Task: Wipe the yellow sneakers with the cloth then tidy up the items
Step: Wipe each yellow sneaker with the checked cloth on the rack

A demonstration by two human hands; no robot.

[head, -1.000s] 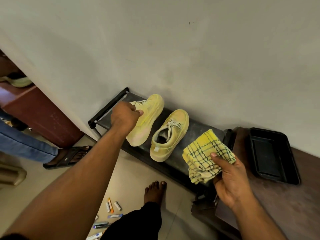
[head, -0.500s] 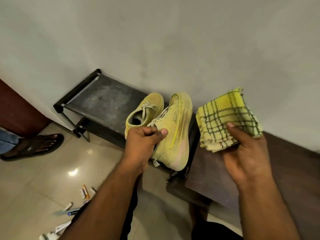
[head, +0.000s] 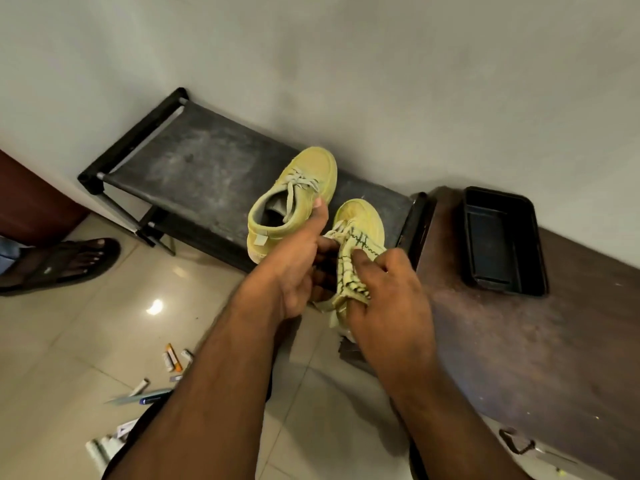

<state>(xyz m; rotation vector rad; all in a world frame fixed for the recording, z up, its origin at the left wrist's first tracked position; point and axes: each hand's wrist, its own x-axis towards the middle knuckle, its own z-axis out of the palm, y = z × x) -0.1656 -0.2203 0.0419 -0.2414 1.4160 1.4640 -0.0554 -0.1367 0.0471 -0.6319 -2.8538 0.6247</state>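
Note:
One yellow sneaker [head: 294, 192] stands on the black shoe rack [head: 194, 168], toe toward the wall. My left hand [head: 294, 271] grips the second yellow sneaker [head: 362, 216], held just off the rack's right end; only its toe and laces show past my hands. The yellow checked cloth [head: 349, 268] is bunched in my right hand [head: 388, 292] and pressed against the side of that held sneaker.
A black plastic tray [head: 502, 240] sits on the brown wooden bench [head: 519, 341] to the right. Another person's sandalled foot [head: 69, 261] rests on the tiled floor at left. Small tubes and pens [head: 169, 362] lie scattered on the floor near my legs.
My left hand picked one sneaker off the rack and drew it toward me. My right hand brought the cloth down from the air onto that sneaker.

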